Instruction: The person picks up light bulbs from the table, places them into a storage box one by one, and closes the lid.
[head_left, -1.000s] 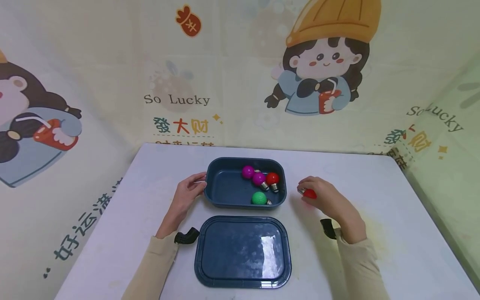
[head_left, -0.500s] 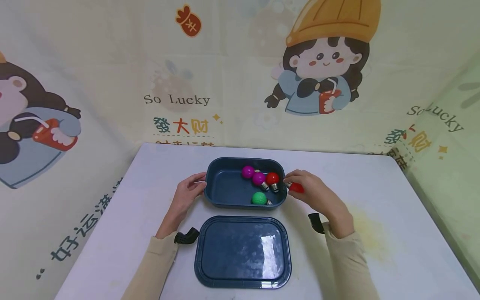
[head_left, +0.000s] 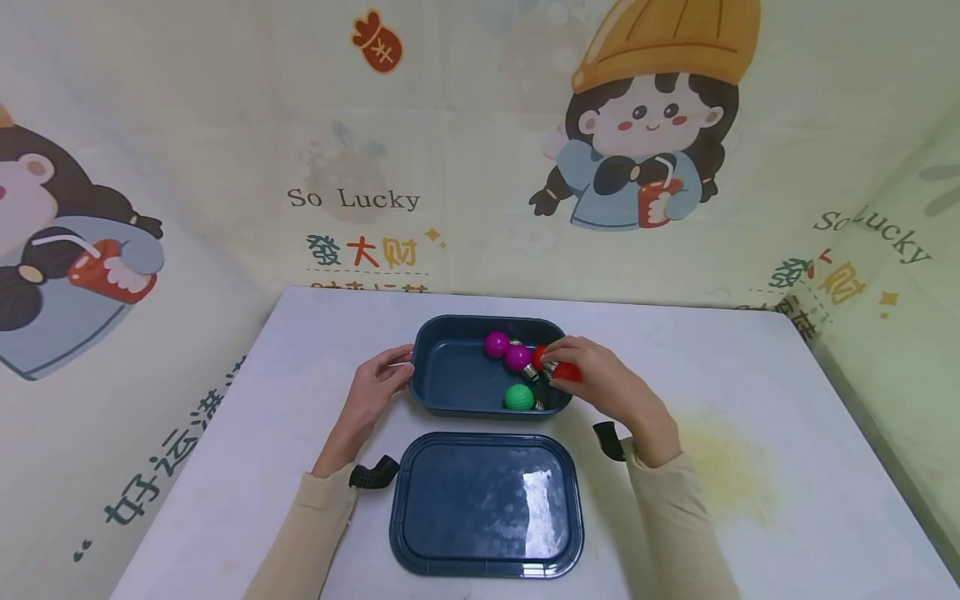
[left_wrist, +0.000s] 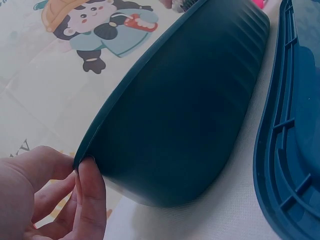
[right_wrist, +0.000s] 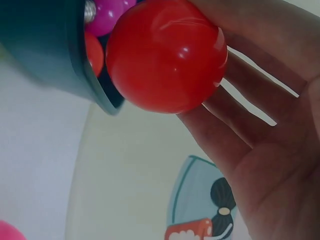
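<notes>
A dark blue plastic box (head_left: 450, 379) stands on the white table, its top open. At its left end my left hand (head_left: 378, 379) pinches the rim between thumb and fingers, which the left wrist view shows close up. Over the right end, my right hand (head_left: 603, 383) holds a red light bulb (right_wrist: 167, 57) by its round part, with the metal base pointing left. Inside the box lie two purple bulbs (head_left: 497, 344), a green bulb (head_left: 518, 397) with a textured surface, and another red bulb (head_left: 539, 357), partly hidden by my right fingers.
In front of the box a dark blue lid (head_left: 480, 504) lies flat on the white table (head_left: 757, 375). Behind the table hangs a printed cloth (head_left: 480, 167). A pink rounded thing (right_wrist: 9, 232) shows at the right wrist view's corner; I cannot tell what it is.
My right hand has moved left with the red bulb, from beside the box to over its right end. The left hand stays at the rim, and the box has not moved.
</notes>
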